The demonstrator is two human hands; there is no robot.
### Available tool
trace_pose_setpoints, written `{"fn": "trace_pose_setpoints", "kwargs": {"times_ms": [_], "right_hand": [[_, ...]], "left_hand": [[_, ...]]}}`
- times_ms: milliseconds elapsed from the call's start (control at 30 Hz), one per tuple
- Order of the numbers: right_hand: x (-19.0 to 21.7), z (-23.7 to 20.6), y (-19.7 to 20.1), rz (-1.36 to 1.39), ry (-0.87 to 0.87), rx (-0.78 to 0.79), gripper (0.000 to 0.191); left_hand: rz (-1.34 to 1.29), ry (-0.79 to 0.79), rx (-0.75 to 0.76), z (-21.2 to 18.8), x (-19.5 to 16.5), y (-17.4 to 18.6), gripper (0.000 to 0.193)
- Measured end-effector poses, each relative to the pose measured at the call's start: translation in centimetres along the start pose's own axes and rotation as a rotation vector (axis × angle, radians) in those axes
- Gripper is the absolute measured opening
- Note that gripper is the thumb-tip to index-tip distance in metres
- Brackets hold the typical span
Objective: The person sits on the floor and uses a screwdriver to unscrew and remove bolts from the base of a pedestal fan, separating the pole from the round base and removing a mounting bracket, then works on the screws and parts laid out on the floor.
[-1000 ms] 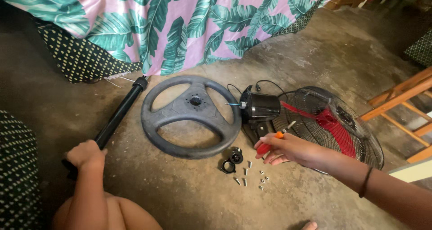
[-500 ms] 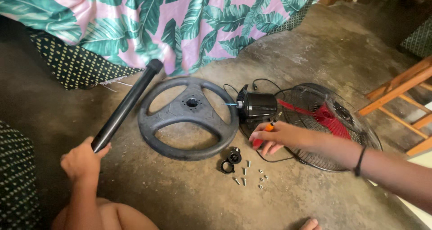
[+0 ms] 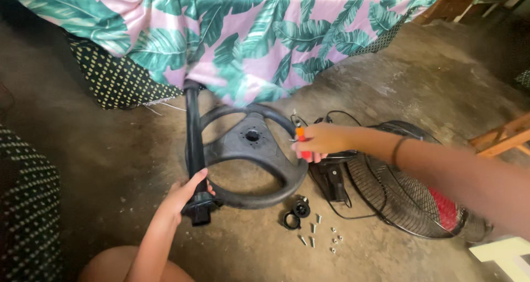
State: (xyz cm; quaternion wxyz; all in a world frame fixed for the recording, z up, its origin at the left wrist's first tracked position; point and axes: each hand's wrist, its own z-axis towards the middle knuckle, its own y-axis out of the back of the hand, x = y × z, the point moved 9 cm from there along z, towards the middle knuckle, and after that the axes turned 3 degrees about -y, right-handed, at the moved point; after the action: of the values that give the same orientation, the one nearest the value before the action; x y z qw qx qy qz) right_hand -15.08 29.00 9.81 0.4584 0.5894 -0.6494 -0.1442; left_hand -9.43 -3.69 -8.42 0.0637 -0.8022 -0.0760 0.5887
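My left hand [image 3: 185,192] grips the lower end of a black pole [image 3: 192,130], which stands nearly upright beside the left rim of a round black fan base [image 3: 276,163] lying on the floor. My right hand [image 3: 320,140] reaches over the base's right rim and holds an orange-handled screwdriver [image 3: 300,134]. Just under that hand lies the black fan motor [image 3: 331,174] with its cable. Next to it on the right rests a wire fan guard [image 3: 397,188] with a red blade inside.
Two black ring nuts [image 3: 296,213] and several loose screws [image 3: 320,235] lie on the concrete floor in front of the base. A leaf-patterned pink and green cloth [image 3: 232,33] hangs behind. A wooden frame [image 3: 505,136] stands at the right.
My left hand has swung the pole from lying left of the base to nearly upright at the base's rim. My right hand has shifted left over the base with the screwdriver.
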Motion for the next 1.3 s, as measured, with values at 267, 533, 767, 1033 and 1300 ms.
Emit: {"fn": "trace_pose_setpoints", "kwargs": {"times_ms": [267,533,767,1033,1300], "right_hand": [[-6.4,11.8,-2.2,0.22,0.148,-0.206,0.042],[-13.6,18.8,-5.4,0.255,-0.035,-0.707,0.055],[-10.1,17.9,-9.4,0.506,0.105,-0.834,0.049],[-7.5,15.9,-12.9,0.515,0.221,-0.786,0.052],[-6.0,13.5,-14.6,0.423,0.336,-0.744,0.055]], "left_hand": [[-0.869,0.487,0.066,-10.4,6.3,-7.4,0.046],[-0.796,0.244,-0.273,-15.7,10.3,-12.1,0.055],[-0.608,-0.398,-0.259,-13.9,-4.9,-8.9,0.033],[-0.271,-0.847,-0.288,-7.5,-17.1,-6.5,0.023],[0.053,-0.877,-0.293,-0.9,-15.2,-7.1,0.022]]}}
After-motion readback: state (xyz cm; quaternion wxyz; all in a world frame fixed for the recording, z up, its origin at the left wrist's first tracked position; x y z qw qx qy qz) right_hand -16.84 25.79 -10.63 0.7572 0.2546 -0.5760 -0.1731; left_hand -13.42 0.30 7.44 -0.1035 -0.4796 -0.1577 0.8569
